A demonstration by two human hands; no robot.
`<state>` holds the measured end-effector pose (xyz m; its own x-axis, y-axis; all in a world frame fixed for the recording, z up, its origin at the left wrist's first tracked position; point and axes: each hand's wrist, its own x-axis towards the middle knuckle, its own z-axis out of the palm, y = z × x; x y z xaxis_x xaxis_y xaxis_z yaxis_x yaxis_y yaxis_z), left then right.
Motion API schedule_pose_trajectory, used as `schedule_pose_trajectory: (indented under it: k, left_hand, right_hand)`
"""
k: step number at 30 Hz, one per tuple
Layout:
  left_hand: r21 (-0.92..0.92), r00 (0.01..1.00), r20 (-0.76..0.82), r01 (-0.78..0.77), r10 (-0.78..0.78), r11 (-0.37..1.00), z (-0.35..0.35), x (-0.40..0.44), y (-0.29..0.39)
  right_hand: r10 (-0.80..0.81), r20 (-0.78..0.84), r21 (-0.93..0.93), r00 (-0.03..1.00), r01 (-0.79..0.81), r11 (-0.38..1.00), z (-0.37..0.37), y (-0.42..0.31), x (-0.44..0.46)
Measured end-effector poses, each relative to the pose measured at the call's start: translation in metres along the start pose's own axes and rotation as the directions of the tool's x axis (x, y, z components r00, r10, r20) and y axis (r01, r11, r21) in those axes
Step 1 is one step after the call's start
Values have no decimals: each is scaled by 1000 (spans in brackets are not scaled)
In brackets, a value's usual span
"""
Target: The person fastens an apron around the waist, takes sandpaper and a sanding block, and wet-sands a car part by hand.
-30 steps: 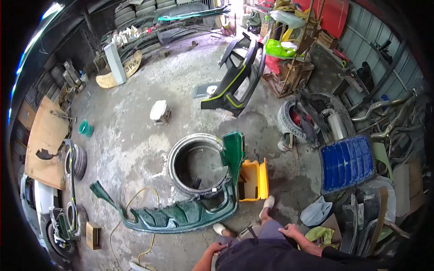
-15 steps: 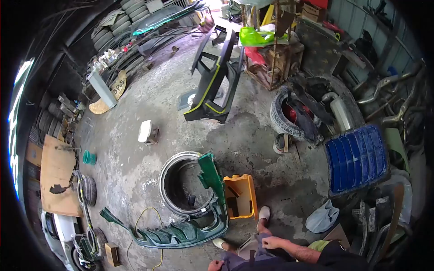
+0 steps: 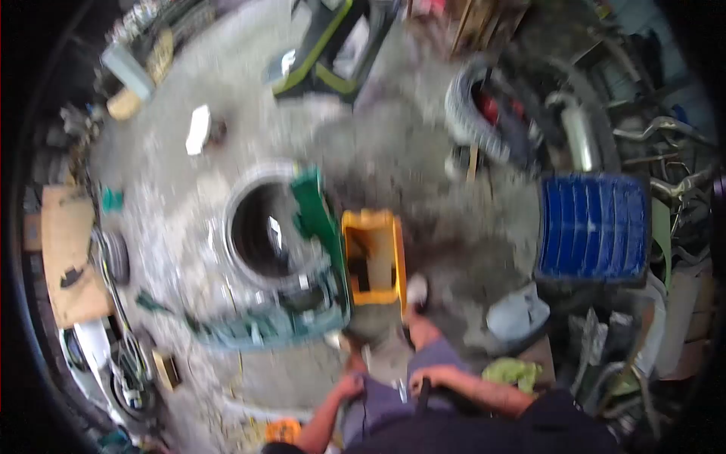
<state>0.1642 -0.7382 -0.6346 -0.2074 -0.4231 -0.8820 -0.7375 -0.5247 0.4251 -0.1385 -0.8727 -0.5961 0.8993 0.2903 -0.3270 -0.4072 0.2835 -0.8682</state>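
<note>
My left hand (image 3: pixel 349 387) is at the outer side of my left thigh, its blurred fingers curled against the grey-purple shorts (image 3: pixel 372 401). Over the other thigh, my right hand (image 3: pixel 437 376) has its fingers bent in, with a short dark piece (image 3: pixel 424 390) just below it. Whether either hand grips the cloth or another thing is hidden. In front of my feet stands a yellow-orange plastic stool (image 3: pixel 401 261), its hollow side showing. Left of it, a green car bumper part (image 3: pixel 257 329) lies by a large tyre (image 3: pixel 236 250), one end reaching up along the tyre's right side.
A blue ribbed panel (image 3: pixel 594 227) and a pale plastic bag (image 3: pixel 518 312) lie to the right. Further off are a dusty tyre (image 3: pixel 465 106), a black bumper with yellow trim (image 3: pixel 318 57) and a white-topped container (image 3: pixel 198 130). Cardboard (image 3: pixel 72 261) stands at the left.
The view has tipped down and blurred, so floor things sit higher in it. Both forearms show more now. My left hand has come further into view; my right hand stays by the thigh.
</note>
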Motion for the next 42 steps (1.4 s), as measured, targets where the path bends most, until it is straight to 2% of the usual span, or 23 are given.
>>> schedule_pose_trajectory:
  k: [1, 2, 3, 4, 5, 6, 7, 9, 11, 13, 14, 15, 17, 18, 19, 21, 25, 29, 31, 33, 39, 42]
  left_hand:
    - [-71, 992, -75, -105, 100, 992, 19, 17, -19]
    - [-35, 986, 59, -155, 157, 987, -4, 20, -1]
    - [105, 993, 102, -75, 64, 992, -4, 32, 1]
    - [52, 984, -78, -156, 160, 986, 11, 43, -16]
    - [-54, 994, -52, -98, 95, 994, 23, 63, -31]
    - [-75, 989, -67, -135, 130, 988, 28, 78, -43]
    - [-224, 993, -91, -87, 68, 971, 30, 91, -49]
    - [-449, 988, -152, -95, 29, 888, 34, 117, -59]
    - [-500, 993, -112, -81, 28, 862, 55, 151, -88]
    - [-300, 960, -261, -183, 104, 936, 80, 201, -117]
    - [-280, 996, -72, -77, 59, 957, 85, 220, -126]
    - [-288, 995, -74, -86, 67, 954, 94, 239, -134]
    - [-35, 999, -4, -36, 35, 999, 119, 267, -140]
    - [26, 992, 120, -36, 32, 999, 134, 288, -149]
    - [22, 993, 112, -36, 34, 999, 141, 296, -148]
    - [97, 979, 199, 19, -38, 995, 144, 308, -139]
    - [159, 882, 469, -129, 41, 979, 163, 338, -146]
    - [154, 868, 483, -218, 119, 964, 170, 361, -130]
    - [153, 863, 482, -249, 148, 956, 176, 375, -129]
    - [157, 871, 462, -263, 165, 952, 180, 389, -135]
    - [211, 912, 378, -253, 160, 944, 174, 421, -169]
    - [276, 914, 364, -290, 180, 916, 174, 436, -192]
  right_hand:
    - [174, 26, -12, 984, -174, 985, 8, 2, -9]
    - [209, -80, -141, 975, -219, 966, 7, 6, -6]
    - [241, -80, -75, 967, -247, 966, -5, 20, 0]
    - [273, -57, 15, 960, -273, 962, -3, 33, 12]
    - [303, -230, -48, 925, -322, 945, -12, 28, 18]
    - [333, -285, -116, 899, -377, 919, -21, 39, 27]
    - [333, -328, -178, 884, -405, 897, -36, 39, 36]
    - [331, -357, -258, 873, -433, 864, -59, 53, 54]
    - [374, -362, -297, 854, -486, 822, -69, 69, 75]
    - [364, -315, -333, 876, -462, 822, -85, 97, 100]
    - [404, -281, -342, 871, -484, 806, -89, 108, 113]
    - [413, -282, -346, 866, -493, 798, -94, 119, 128]
    - [402, -255, -320, 879, -469, 823, -103, 134, 148]
    - [417, -218, -321, 883, -468, 823, -112, 136, 157]
    - [426, -228, -317, 876, -480, 818, -118, 143, 164]
    - [333, -262, -334, 906, -409, 849, -127, 158, 174]
    - [261, -285, -405, 922, -363, 839, -141, 168, 197]
    - [210, -265, -346, 941, -296, 890, -154, 165, 208]
    - [163, -278, -411, 947, -271, 871, -155, 170, 211]
    - [96, -357, -411, 929, -248, 877, -159, 173, 216]
    - [90, -364, -507, 927, -278, 816, -164, 178, 231]
    - [-42, -458, -603, 888, -275, 749, -152, 180, 237]
